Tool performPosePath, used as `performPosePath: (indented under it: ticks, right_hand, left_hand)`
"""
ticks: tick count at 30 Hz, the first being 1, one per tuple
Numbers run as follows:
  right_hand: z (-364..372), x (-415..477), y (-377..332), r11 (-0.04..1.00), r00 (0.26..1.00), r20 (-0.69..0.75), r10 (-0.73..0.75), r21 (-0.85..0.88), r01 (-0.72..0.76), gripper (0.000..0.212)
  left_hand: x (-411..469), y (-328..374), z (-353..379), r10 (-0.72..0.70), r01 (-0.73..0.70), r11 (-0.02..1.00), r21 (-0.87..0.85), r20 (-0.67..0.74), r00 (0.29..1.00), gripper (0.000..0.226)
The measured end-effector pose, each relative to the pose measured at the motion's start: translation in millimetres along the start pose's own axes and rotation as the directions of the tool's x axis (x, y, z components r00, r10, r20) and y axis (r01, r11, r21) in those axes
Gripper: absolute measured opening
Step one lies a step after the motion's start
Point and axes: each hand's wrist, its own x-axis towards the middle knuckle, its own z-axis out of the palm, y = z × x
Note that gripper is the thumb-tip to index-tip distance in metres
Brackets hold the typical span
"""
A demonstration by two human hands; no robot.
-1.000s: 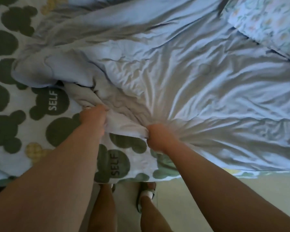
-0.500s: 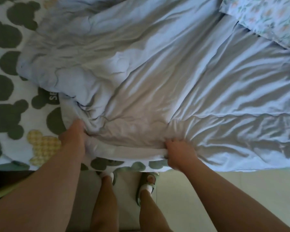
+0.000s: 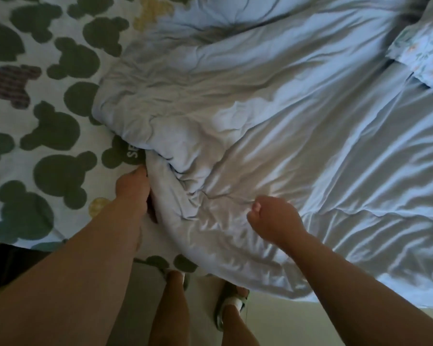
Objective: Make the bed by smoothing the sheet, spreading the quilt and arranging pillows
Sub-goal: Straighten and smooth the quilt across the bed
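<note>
A pale blue quilt (image 3: 298, 126) lies rumpled over the right and middle of the bed, its near edge hanging over the bed's side. My left hand (image 3: 133, 188) grips the quilt's bunched left edge near the bed's front. Lifted just above the quilt, my right hand (image 3: 273, 218) has its fingers curled and holds nothing. The white sheet (image 3: 48, 101) with dark green mouse-head shapes shows bare on the left. A floral pillow (image 3: 425, 51) lies at the upper right, partly cut off by the frame.
I stand at the bed's near side; my legs and a sandalled foot (image 3: 230, 310) are on the pale floor (image 3: 285, 320) below the quilt's hanging edge. A dark strip (image 3: 8, 265) runs under the bed edge at the lower left.
My right hand has let go of the quilt's edge and lifted off it. The quilt's near edge has come toward me and now hangs over the bedside. My left hand keeps its grip.
</note>
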Motion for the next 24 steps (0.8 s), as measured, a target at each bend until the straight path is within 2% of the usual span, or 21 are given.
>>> performPosePath:
  ticks: [2, 4, 6, 7, 10, 11, 12, 14, 15, 17, 19, 20, 21, 22, 24]
  right_hand:
    - [-17, 21, -46, 0.979, 0.973, -0.201, -0.113, 0.146, 0.144, 0.032]
    - [-30, 48, -94, 0.925, 0.913, -0.349, -0.212, 0.23, 0.303, 0.045]
    - [-42, 73, -139, 0.886, 0.883, -0.399, -0.247, 0.275, 0.372, 0.057]
    - [-46, 87, -157, 0.884, 0.891, -0.376, -0.256, 0.281, 0.373, 0.066]
    - [-50, 121, -194, 0.945, 0.951, -0.149, -0.271, 0.149, 0.292, 0.096]
    - [-49, 129, -200, 0.961, 0.966, -0.072, -0.25, 0.101, 0.256, 0.097]
    - [-49, 135, -204, 0.972, 0.974, -0.025, -0.224, 0.065, 0.225, 0.091]
    - [-49, 146, -211, 0.98, 0.981, -0.024, -0.192, 0.039, 0.193, 0.057]
    - [-53, 148, -211, 0.983, 0.986, -0.049, -0.158, 0.086, 0.161, 0.04]
    - [-63, 155, -208, 0.936, 1.0, -0.028, 0.0, 0.352, 0.01, 0.021]
    - [-73, 159, -202, 0.738, 0.981, 0.071, 0.18, 0.65, -0.183, 0.013]
    - [-77, 160, -201, 0.623, 0.961, 0.114, 0.253, 0.74, -0.252, 0.016]
    - [-79, 161, -200, 0.547, 0.946, 0.148, 0.29, 0.785, -0.291, 0.022]
    - [-80, 161, -201, 0.522, 0.937, 0.174, 0.304, 0.792, -0.317, 0.029]
    - [-72, 164, -212, 0.563, 0.947, 0.195, 0.257, 0.766, -0.31, 0.043]
  left_hand:
    - [7, 10, 0, -0.043, 0.054, 0.994, -0.092, 0.117, 0.992, 0.053]
    - [12, 21, -1, -0.103, 0.154, 0.97, -0.186, 0.26, 0.96, 0.065]
    - [16, 31, 0, -0.075, 0.179, 0.94, -0.29, 0.338, 0.938, 0.058]
    - [20, 38, -1, -0.052, 0.174, 0.928, -0.328, 0.35, 0.935, 0.054]
    - [34, 50, 0, -0.04, 0.219, 0.893, -0.394, 0.414, 0.909, 0.055]
    - [36, 54, 1, -0.03, 0.233, 0.879, -0.417, 0.439, 0.898, 0.055]
    - [36, 57, 4, -0.021, 0.259, 0.86, -0.44, 0.477, 0.879, 0.055]
    - [34, 67, 5, -0.012, 0.319, 0.828, -0.461, 0.555, 0.832, 0.054]
    - [31, 72, 8, -0.005, 0.327, 0.832, -0.449, 0.583, 0.813, 0.054]
    - [30, 82, 10, 0.004, 0.342, 0.84, -0.421, 0.636, 0.772, 0.053]
    - [26, 92, 5, -0.003, 0.381, 0.842, -0.381, 0.703, 0.711, 0.05]
    - [23, 96, 1, 0.002, 0.379, 0.848, -0.372, 0.715, 0.699, 0.041]
    - [24, 98, -3, 0.0, 0.345, 0.862, -0.372, 0.68, 0.734, 0.035]
    - [22, 101, -8, -0.01, 0.321, 0.868, -0.378, 0.633, 0.774, 0.037]
    - [37, 98, -31, -0.026, 0.24, 0.88, -0.409, 0.464, 0.886, 0.052]
